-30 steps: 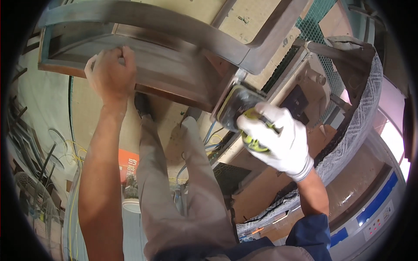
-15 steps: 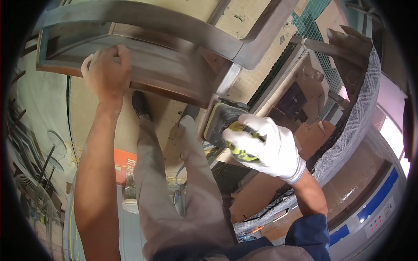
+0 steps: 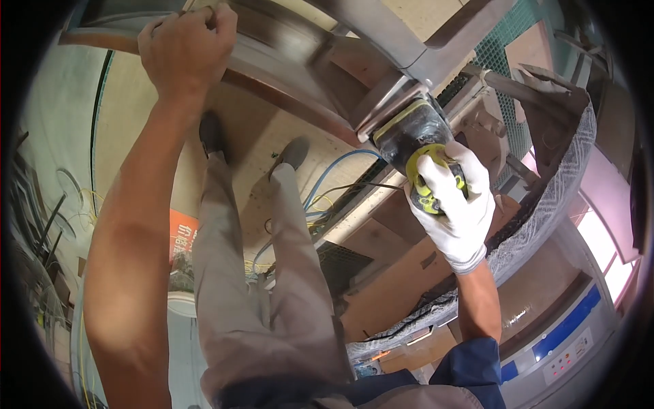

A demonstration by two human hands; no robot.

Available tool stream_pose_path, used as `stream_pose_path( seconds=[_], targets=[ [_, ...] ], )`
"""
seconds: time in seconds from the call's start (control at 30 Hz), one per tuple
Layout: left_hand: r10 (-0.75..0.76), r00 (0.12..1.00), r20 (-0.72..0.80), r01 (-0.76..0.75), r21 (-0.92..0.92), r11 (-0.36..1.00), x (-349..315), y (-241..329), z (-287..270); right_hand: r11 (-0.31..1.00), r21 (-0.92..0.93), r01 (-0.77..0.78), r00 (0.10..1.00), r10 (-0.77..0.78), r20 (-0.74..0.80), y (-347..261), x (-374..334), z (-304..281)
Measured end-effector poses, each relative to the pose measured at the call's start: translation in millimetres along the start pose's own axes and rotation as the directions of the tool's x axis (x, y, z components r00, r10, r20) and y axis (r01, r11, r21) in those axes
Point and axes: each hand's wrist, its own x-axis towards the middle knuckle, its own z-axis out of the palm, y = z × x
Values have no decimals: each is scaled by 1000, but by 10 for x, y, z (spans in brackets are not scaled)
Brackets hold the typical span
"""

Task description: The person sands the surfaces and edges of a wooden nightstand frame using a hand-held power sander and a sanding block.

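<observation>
- Workshop floor (image 3: 129, 126), tan, spreads below.
- Left hand (image 3: 185, 54), bare: fingers curled over the edge of one wooden frame (image 3: 293, 103), tips hidden.
- Right hand (image 3: 458, 213), white-gloved: wrapped round one palm sander (image 3: 413, 133), set against the frame's end.
- Half a second ago the sander sat lower along that end; now nearer the curved rail (image 3: 381, 33), apparently working another stretch.
- Outward: one blue hose (image 3: 323, 180), two dark shoes (image 3: 293, 152).
</observation>
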Motion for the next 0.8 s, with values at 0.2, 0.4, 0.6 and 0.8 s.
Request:
stream_pose_path(
  seconds=[0.2,0.4,0.6,0.8],
  targets=[
    [-1,1000,20,0,18,1000,24,91,-70,1000,-24,8,999,-7,32,-129,168,-4],
    [46,999,-11,-46,-5,999,20,2,-14,991,-122,-54,995,43,-90,-17,129,-2],
    [-45,986,161,41,30,999,30,-30,-18,985,-155,76,997,-76,1,-98,59,-13],
    [-19,998,63,17,31,999,34,-50,33,991,-130,-26,999,22,-37,-42,224,-69]
  ],
)
